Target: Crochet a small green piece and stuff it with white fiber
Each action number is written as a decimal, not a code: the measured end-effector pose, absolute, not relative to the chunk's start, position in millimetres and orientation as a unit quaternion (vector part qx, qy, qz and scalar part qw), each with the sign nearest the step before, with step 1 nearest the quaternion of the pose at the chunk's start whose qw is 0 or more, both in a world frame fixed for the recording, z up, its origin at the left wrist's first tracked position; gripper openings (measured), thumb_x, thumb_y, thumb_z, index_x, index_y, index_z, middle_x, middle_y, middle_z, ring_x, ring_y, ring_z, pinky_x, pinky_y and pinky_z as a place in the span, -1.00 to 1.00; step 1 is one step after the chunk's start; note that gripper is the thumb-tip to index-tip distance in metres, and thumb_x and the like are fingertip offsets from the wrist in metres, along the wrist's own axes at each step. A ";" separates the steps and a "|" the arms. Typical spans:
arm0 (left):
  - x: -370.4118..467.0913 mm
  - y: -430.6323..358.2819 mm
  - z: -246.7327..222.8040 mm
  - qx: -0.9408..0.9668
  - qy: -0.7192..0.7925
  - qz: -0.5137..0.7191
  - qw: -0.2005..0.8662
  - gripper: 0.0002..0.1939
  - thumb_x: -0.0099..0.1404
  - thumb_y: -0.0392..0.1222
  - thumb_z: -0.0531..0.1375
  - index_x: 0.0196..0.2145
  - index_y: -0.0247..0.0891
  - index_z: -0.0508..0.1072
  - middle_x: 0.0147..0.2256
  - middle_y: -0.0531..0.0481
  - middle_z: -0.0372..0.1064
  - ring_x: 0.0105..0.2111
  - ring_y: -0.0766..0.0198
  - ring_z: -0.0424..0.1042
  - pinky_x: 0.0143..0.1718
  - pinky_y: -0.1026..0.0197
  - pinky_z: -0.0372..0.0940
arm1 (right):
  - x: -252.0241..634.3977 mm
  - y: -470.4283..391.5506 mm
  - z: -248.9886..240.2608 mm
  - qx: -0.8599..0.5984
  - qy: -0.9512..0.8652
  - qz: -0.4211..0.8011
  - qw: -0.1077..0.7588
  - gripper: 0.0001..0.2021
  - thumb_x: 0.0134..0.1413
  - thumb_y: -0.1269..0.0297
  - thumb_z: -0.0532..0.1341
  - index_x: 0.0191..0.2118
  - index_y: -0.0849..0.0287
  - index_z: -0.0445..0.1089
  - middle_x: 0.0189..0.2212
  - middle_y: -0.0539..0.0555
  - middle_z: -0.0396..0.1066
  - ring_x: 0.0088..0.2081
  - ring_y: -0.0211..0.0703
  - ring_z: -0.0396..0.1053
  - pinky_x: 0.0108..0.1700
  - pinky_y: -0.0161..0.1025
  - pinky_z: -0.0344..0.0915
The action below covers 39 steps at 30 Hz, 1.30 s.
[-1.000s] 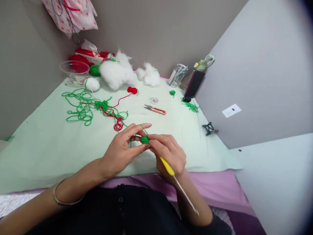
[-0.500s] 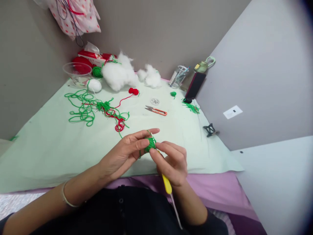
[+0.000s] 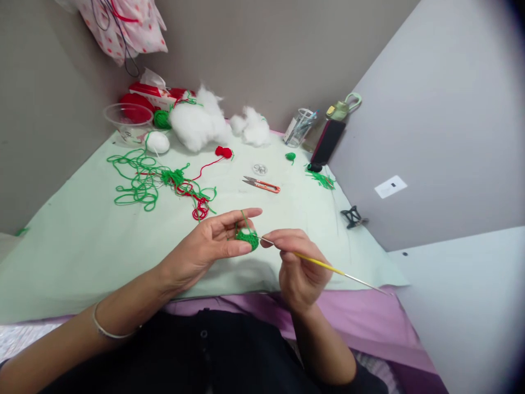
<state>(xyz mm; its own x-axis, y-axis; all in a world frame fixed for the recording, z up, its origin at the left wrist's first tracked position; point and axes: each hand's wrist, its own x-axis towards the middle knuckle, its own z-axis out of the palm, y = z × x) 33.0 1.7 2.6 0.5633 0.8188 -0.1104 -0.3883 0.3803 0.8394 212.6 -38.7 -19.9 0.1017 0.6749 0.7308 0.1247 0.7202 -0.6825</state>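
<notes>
My left hand [image 3: 200, 246] pinches a small green crocheted piece [image 3: 248, 239] between thumb and fingers, with white showing at its top. Its index finger is stretched out, and a green strand runs over it down to the piece. My right hand [image 3: 305, 268] is closed on a crochet hook [image 3: 320, 264] with a yellow handle. The hook's thin metal tip touches the right side of the green piece, while its other metal end points to the lower right. Both hands are above the front part of the green-covered table [image 3: 102, 246].
Tangled green yarn [image 3: 137, 178] lies left, near white stuffing [image 3: 199, 126] and a plastic tub [image 3: 130, 131]. Orange snips [image 3: 262, 185] lie beyond my hands, with a small red piece [image 3: 223, 152] behind. A glass of pens [image 3: 299, 128] and a phone [image 3: 328, 143] stand at the back right.
My right hand has moved slightly right, and the hook has swung from pointing steeply down to a flatter slant. The green piece has tilted, showing white at its top, and shifted slightly left with my left hand.
</notes>
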 end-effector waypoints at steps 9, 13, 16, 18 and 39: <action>23.9 6.5 4.0 0.493 0.284 0.344 0.747 -0.52 0.19 -0.20 0.41 0.09 -0.02 0.60 -0.21 0.03 0.39 -0.16 0.29 0.33 -0.08 0.25 0.22 | 221.0 -43.5 -11.1 -0.342 -0.595 0.326 0.650 -0.83 0.32 0.36 0.23 -0.14 0.02 0.59 -0.29 0.03 0.60 -0.32 -0.18 0.52 -0.27 -0.16 0.48; 20.5 8.3 3.4 0.513 0.288 0.338 0.735 -0.58 0.21 -0.18 0.39 0.05 -0.05 0.62 -0.20 0.00 0.43 -0.18 0.26 0.34 -0.11 0.21 0.22 | 226.0 -44.3 -10.4 -0.346 -0.569 0.363 0.651 -0.85 0.31 0.35 0.24 -0.15 0.05 0.59 -0.31 0.04 0.59 -0.35 -0.19 0.51 -0.28 -0.17 0.47; 18.5 8.6 4.5 0.523 0.285 0.336 0.729 -0.61 0.23 -0.16 0.37 0.03 -0.11 0.64 -0.19 -0.05 0.46 -0.20 0.21 0.35 -0.12 0.18 0.23 | 228.5 -43.3 -8.6 -0.346 -0.554 0.384 0.652 -0.86 0.30 0.34 0.25 -0.17 0.08 0.60 -0.33 0.05 0.58 -0.37 -0.20 0.51 -0.28 -0.18 0.47; 18.6 7.6 6.1 0.510 0.286 0.335 0.739 -0.60 0.23 -0.14 0.37 0.04 -0.12 0.63 -0.17 -0.07 0.48 -0.20 0.19 0.38 -0.10 0.15 0.23 | 228.1 -41.5 -6.8 -0.342 -0.541 0.414 0.647 -0.87 0.30 0.32 0.26 -0.19 0.09 0.59 -0.34 0.05 0.59 -0.40 -0.21 0.51 -0.31 -0.20 0.47; 33.9 -4.0 1.2 0.467 0.213 0.412 0.753 -0.59 0.41 -0.17 0.24 0.20 0.02 0.49 -0.14 -0.01 0.34 -0.20 0.26 0.38 -0.26 0.27 0.27 | 206.7 -33.3 -12.3 -0.320 -0.525 0.393 0.684 -0.89 0.29 0.27 0.27 -0.18 0.06 0.58 -0.32 0.04 0.52 -0.41 -0.25 0.45 -0.38 -0.26 0.41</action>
<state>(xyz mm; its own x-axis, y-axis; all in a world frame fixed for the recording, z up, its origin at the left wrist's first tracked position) 33.9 -4.0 1.2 0.5697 0.8193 0.0646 -0.4225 0.2246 0.8781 206.7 -33.3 -12.3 0.1402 0.8730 0.4671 -0.2015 0.4871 -0.8498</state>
